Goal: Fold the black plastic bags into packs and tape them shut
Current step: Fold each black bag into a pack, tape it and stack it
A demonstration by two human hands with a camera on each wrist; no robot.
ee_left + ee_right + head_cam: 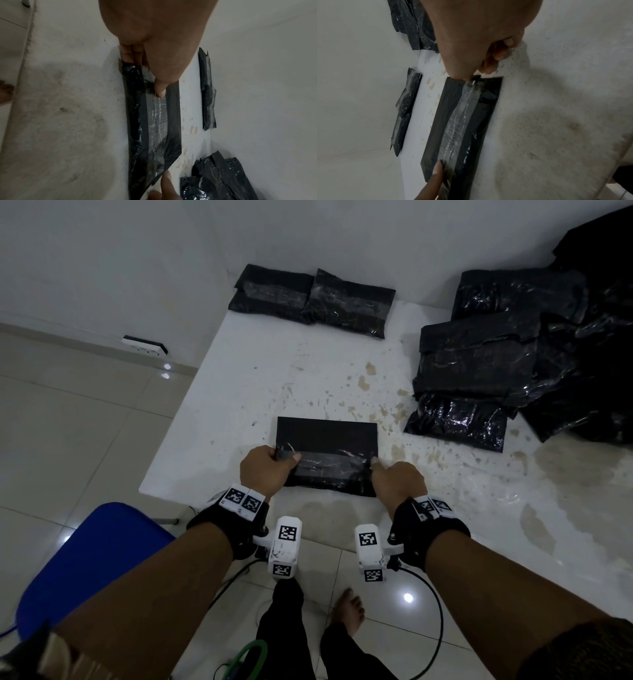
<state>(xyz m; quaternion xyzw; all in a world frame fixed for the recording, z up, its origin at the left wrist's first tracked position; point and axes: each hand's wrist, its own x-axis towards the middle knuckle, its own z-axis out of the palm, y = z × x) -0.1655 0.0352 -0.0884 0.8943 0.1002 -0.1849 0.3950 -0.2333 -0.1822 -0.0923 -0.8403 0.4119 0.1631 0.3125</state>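
Both hands (265, 470) (397, 482) curl over the taped pack's (327, 436) opposite ends.

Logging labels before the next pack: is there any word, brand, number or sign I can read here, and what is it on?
No readable text in any view.
Wrist cameras: black-and-white square code patterns only, no letters or digits.
Folded pack under the left hand and right hand: plain black plastic, clear tape, no print.
Taped packs by the wall: no print visible.
Bag pile: glare only.
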